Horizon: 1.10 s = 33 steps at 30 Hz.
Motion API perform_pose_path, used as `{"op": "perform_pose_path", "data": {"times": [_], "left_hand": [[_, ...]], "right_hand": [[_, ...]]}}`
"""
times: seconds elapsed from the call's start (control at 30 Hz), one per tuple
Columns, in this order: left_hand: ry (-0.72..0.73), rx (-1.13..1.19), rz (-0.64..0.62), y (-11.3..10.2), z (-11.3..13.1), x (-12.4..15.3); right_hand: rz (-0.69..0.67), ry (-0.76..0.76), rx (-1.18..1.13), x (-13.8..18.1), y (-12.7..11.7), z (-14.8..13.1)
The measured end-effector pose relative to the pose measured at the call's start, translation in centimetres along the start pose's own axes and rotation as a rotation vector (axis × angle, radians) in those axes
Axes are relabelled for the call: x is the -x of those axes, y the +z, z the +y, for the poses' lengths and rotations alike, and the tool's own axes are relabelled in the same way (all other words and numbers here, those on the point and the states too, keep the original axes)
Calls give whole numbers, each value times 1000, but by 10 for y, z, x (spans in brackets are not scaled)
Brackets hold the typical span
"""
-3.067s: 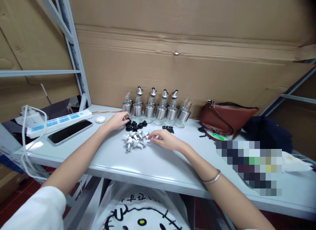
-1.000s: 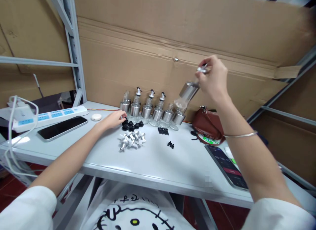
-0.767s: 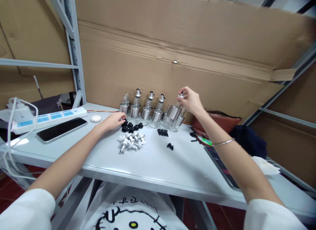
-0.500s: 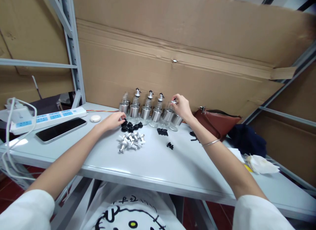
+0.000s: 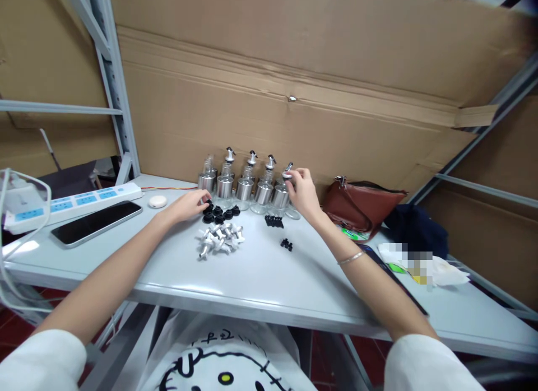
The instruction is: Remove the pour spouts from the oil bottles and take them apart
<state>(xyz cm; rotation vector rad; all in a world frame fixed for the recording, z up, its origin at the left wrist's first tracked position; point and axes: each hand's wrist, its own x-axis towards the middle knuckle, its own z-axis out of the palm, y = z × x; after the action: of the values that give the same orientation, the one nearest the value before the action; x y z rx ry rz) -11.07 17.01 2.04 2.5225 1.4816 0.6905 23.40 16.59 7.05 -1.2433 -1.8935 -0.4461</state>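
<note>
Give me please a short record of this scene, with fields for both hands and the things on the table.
Left hand: fingertips on the black caps; grip unclear
Right hand: fingers closed on the spout of a bottle, standing upright on the table
Bottle row: glass with steel bands, along the cardboard wall
White spouts: loose pile before the caps
Small black parts: two groups right of the pile
Left side: phone, power strip
Right side: brown bag

Head-worn view, down onto table
</note>
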Motion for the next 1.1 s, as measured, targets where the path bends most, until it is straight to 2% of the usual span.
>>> {"op": "perform_pose_path", "data": {"times": [0.03,0.17,0.23,0.33,0.67,1.1], "left_hand": [[-2,2,-2,0,0,0],[16,-1,4,2,-3,-1],[30,-7,6,4,-6,-2],[30,-7,3,5,-7,-3],[17,-18,0,3,-6,-2],[22,-12,1,2,-3,-1]], "right_hand": [[-34,-21,-1,9,-1,0],[-355,-80,-4,41,7,11],[-457,-80,23,49,15,17],[-539,-76,53,54,26,21],[-618,-88,78,54,38,4],[-601,-101,-42,51,38,9]]}}
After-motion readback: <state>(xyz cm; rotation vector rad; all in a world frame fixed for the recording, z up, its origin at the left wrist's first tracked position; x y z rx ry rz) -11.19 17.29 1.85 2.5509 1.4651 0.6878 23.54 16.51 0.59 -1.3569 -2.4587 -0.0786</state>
